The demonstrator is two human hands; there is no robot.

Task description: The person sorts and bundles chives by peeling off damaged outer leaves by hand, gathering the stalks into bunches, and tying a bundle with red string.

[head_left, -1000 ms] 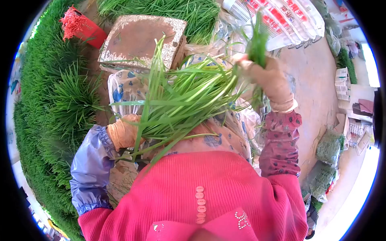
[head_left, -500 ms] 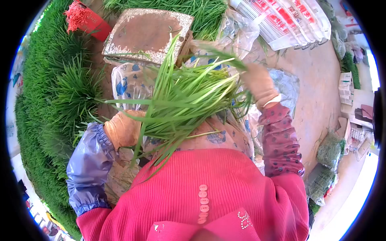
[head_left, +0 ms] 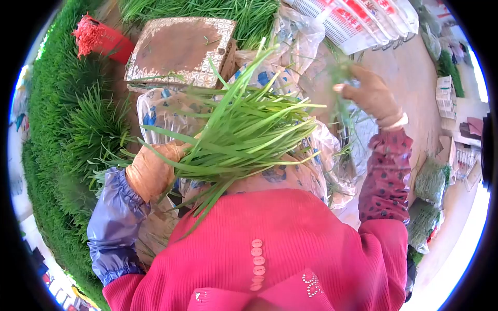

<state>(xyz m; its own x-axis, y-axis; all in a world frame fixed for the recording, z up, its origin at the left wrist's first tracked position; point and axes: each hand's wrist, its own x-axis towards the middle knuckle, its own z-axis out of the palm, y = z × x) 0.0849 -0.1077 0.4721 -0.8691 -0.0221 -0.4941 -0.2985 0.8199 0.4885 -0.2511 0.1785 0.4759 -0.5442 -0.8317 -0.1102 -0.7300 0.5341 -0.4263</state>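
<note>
My left hand (head_left: 153,168), in a tan glove, is closed around a thick bunch of garlic chives (head_left: 254,127). The leaves fan up and to the right over my lap, and a few hang down onto the pink sweater. My right hand (head_left: 371,96), also gloved, is off to the right of the bunch and apart from it. Its thumb and fingers are spread, with blurred thin green scraps (head_left: 340,93) by the fingertips and below them. Under the bunch lies a clear plastic sheet with blue prints (head_left: 275,173) across my lap.
A worn patterned box (head_left: 181,49) stands ahead, beside a red container of coral-coloured ties (head_left: 111,41). Heaped chives (head_left: 62,171) line the left; more chives (head_left: 207,10) lie behind the box. Printed white bags (head_left: 358,23) sit at upper right. Bagged greens (head_left: 430,179) lie far right.
My right hand has moved right and a little up, away from the bunch, and green scraps now trail below its fingers. The left hand keeps its hold, and the whole view has shifted slightly.
</note>
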